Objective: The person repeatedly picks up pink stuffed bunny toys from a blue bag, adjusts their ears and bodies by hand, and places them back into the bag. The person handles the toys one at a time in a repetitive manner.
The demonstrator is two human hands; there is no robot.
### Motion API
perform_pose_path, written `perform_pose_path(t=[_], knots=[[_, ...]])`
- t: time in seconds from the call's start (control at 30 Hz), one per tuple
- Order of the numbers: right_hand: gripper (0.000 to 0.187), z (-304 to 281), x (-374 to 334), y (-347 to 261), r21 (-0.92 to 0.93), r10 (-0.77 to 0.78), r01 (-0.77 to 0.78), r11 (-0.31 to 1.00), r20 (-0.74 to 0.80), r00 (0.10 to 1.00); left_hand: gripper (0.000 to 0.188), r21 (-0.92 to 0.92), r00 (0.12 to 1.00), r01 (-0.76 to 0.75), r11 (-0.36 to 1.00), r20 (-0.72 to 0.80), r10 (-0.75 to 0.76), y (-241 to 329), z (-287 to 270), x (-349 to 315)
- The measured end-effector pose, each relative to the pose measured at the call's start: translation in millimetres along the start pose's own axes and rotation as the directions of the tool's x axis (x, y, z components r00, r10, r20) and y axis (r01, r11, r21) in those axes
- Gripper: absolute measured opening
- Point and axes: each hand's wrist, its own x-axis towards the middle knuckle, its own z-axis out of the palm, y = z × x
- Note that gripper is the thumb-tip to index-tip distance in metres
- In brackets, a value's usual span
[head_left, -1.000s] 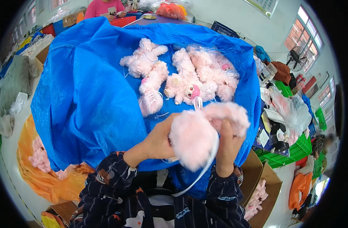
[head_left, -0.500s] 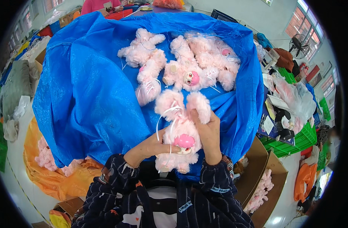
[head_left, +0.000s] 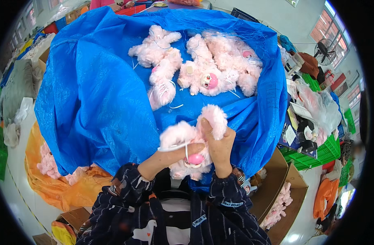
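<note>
A pink plush bunny (head_left: 183, 169) with long fluffy ears and a small hard face is held between my two hands, close to my body. My left hand (head_left: 170, 158) grips it from the left, its thumb lying across the fur above the face, beside a white ribbon. My right hand (head_left: 220, 149) is closed round the base of the right ear (head_left: 215, 116), the thumb pressed on it. Beyond, several similar pink plush toys (head_left: 209, 81) lie in a heap on a blue tarp (head_left: 93, 102), some with white laces or loose threads.
Orange sheeting (head_left: 52, 183) with pink plush lies at lower left. Cardboard boxes (head_left: 291, 196) stand at lower right, one holding pink plush. Right of the tarp are a green crate (head_left: 318, 153) and plastic bags (head_left: 324, 108). A person in pink (head_left: 103, 3) is at the far edge.
The bunny has tipped, its ears coming nearer to me and its lower body less visible. My left thumb has shifted from the face to above it. The right hand stays at the ear.
</note>
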Motion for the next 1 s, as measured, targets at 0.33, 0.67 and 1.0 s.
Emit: perform_pose_path(t=[0.33,0.67,1.0], knots=[[0.016,-4.8,1.1,6.8,0.105,0.193,-0.195,0.975,0.026,0.981,0.025,-0.053,0.999,0.034,0.998,-0.022,-0.035,21.3,6.2,1.1],[0.022,-12.6,7.7,11.6,0.105,0.223,-0.221,0.969,-0.002,0.975,0.023,-0.052,0.987,-0.115,0.992,-0.120,0.108,14.9,3.5,1.1],[0.047,-28.4,1.4,-39.6,-0.427,-0.380,0.447,0.786,0.237,0.894,0.020,0.115,0.980,-0.150,0.982,-0.116,0.163,19.1,12.7,3.2]])
